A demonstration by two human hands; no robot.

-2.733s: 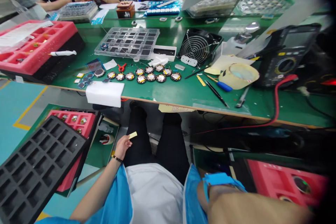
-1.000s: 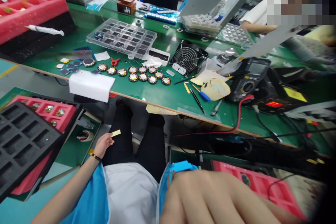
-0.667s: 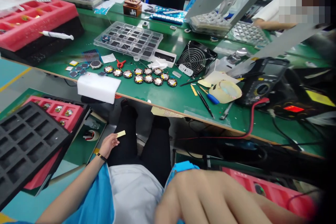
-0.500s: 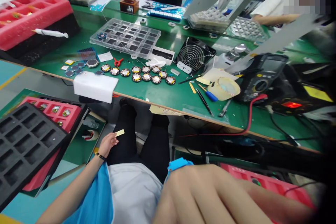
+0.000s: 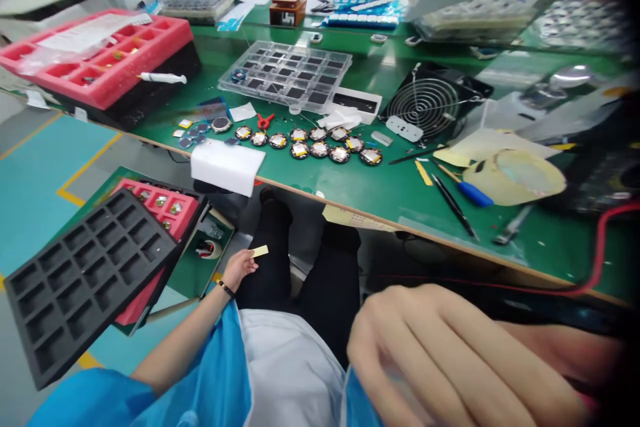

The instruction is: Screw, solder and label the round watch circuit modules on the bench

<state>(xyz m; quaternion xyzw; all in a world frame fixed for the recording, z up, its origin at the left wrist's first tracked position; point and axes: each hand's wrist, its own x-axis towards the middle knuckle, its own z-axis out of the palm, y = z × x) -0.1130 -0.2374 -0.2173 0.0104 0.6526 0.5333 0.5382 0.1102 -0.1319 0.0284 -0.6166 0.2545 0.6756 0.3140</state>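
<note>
Head view: at the far left, a black foam tray [image 5: 99,251] lay aslant over a lower pink tray [image 5: 186,219], both beside the green bench [image 5: 390,187]. On the bench's left end stood an upper pink tray [image 5: 155,53] with papers across it, a white syringe-like tool [image 5: 163,77] at its right side. Further along, a white foam sheet [image 5: 227,165] hung over the front edge.

Below it, the left hand [image 5: 240,270] was above the person's left thigh, thumb and fingers pinched together on one end of a pale yellow strip [image 5: 260,251], which pointed rightward, clear of the bench.

Past the strip, a clear compartment case [image 5: 273,90] lay behind a cluster of round modules [image 5: 320,149]. Next came a black fan [image 5: 425,107] and, low and close to the camera, the right hand [image 5: 440,353], back upward, fingers bent and side by side; whether it gripped anything could not be told. Beyond lay black tweezers [image 5: 455,207] and a yellowish tape roll [image 5: 520,177].
</note>
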